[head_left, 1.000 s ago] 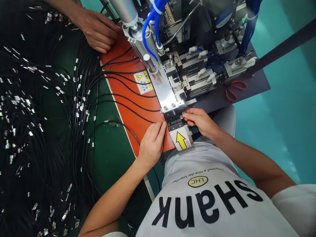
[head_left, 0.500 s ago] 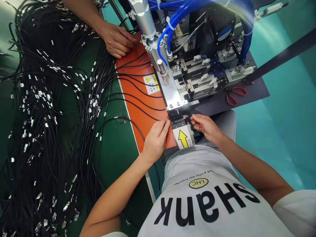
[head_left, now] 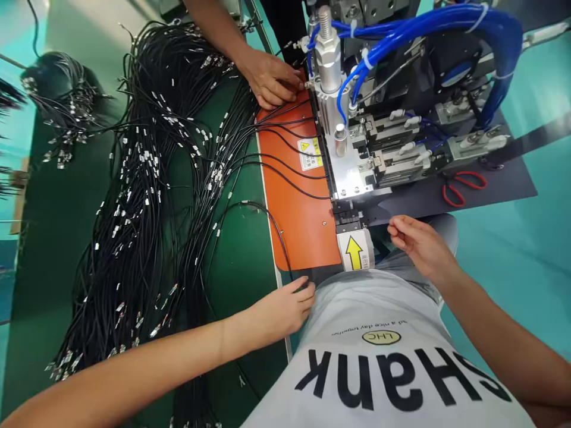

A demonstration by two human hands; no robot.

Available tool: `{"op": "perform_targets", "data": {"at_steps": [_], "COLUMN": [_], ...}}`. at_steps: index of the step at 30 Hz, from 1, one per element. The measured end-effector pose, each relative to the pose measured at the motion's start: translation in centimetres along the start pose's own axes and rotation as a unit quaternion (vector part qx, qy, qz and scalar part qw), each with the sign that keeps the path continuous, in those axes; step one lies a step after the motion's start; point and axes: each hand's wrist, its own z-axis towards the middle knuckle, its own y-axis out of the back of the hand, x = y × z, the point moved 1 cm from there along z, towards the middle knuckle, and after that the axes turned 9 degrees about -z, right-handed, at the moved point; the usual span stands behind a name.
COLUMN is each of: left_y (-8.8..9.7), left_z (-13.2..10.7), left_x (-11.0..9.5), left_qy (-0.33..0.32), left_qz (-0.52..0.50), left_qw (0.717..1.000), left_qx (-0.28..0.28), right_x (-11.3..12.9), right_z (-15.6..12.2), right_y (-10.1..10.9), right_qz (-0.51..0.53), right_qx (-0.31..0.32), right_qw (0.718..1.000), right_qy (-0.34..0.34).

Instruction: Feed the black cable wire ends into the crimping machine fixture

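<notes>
My left hand (head_left: pixel 288 308) is at the front edge of the bench, fingers curled round a black cable (head_left: pixel 280 233) where it hangs over the edge; the fingers partly hide the grip. To the right of the machine's black feed track (head_left: pixel 347 215), my right hand (head_left: pixel 422 245) hovers with thumb and forefinger pinched. Whatever may be between those fingertips is too small to make out. Several black cables (head_left: pixel 289 172) run across the orange plate (head_left: pixel 303 238) into the machine's side. A white cover with a yellow arrow (head_left: pixel 354 252) sits at the track's near end.
A big heap of black cables (head_left: pixel 129 238) with silvery ends covers the green bench (head_left: pixel 243 261). Another person's hand (head_left: pixel 273 80) rests at the plate's far end. The machine (head_left: pixel 348 160) carries blue air hoses (head_left: pixel 423 27). Red-handled scissors (head_left: pixel 464 187) lie on the right.
My left hand has left the track and come down to the hanging cable. My right hand has drawn away rightward. The last fed cable sits farther into the machine; its coloured wires are out of sight.
</notes>
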Motion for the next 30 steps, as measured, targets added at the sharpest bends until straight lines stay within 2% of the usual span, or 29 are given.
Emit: {"op": "perform_targets", "data": {"at_steps": [2, 5, 10, 11, 13, 16, 19, 24, 27, 30], "left_y": [0.3, 1.9, 3.8, 4.3, 5.3, 6.1, 5.3, 3.2, 3.5, 4.1], "left_z": [0.0, 0.6, 0.3, 0.2, 0.6, 1.9, 3.4, 4.0, 4.8, 6.7], "left_x": [0.5, 2.7, 3.7, 3.8, 4.1, 4.9, 5.3, 5.5, 5.0, 4.3], "left_qy": [0.023, 0.074, 0.026, 0.039, 0.104, 0.199, 0.23, 0.257, 0.274, 0.249], "left_qz": [0.018, 0.003, -0.078, -0.072, -0.077, -0.155, -0.193, -0.172, -0.102, -0.061], "left_qw": [0.999, 0.997, 0.997, 0.996, 0.984, 0.927, 0.891, 0.884, 0.902, 0.922], "left_qx": [0.023, 0.003, -0.001, -0.028, -0.125, -0.278, -0.341, -0.35, -0.317, -0.289], "right_x": [0.4, 1.5, 3.2, 3.2, 3.1, 2.5, 2.3, 2.3, 2.3, 2.2], "right_z": [-0.4, -1.3, -3.0, -3.2, -3.6, -4.0, -4.0, -3.4, -3.0, -2.9], "right_y": [-0.4, -1.2, -2.1, -2.4, -3.4, -5.3, -6.6, -6.5, -6.6, -6.9], "right_qz": [-0.017, -0.066, -0.13, -0.145, -0.189, -0.285, -0.321, -0.294, -0.306, -0.321], "right_qx": [0.002, 0.006, 0.015, 0.015, 0.025, 0.069, 0.077, -0.014, -0.011, 0.006], "right_qw": [1.0, 0.997, 0.988, 0.985, 0.975, 0.941, 0.914, 0.918, 0.912, 0.903], "right_qy": [0.014, 0.043, 0.085, 0.095, 0.115, 0.17, 0.236, 0.267, 0.274, 0.285]}}
